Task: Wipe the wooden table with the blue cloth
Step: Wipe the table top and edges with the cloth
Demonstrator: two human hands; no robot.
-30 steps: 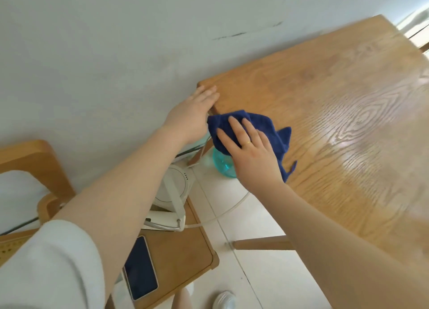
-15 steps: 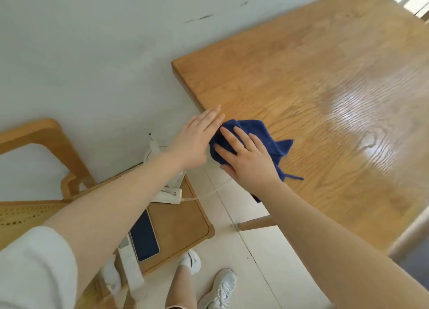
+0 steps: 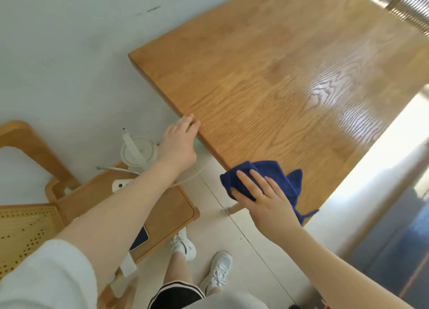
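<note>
Pressing flat, my right hand (image 3: 264, 197) holds the blue cloth (image 3: 276, 181) down at the wooden table (image 3: 267, 76) near corner edge, while my left hand (image 3: 180, 143) rests open on the side edge.

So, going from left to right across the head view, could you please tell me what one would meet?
Chair → kettle → left hand → cloth → the table's glare patch.
</note>
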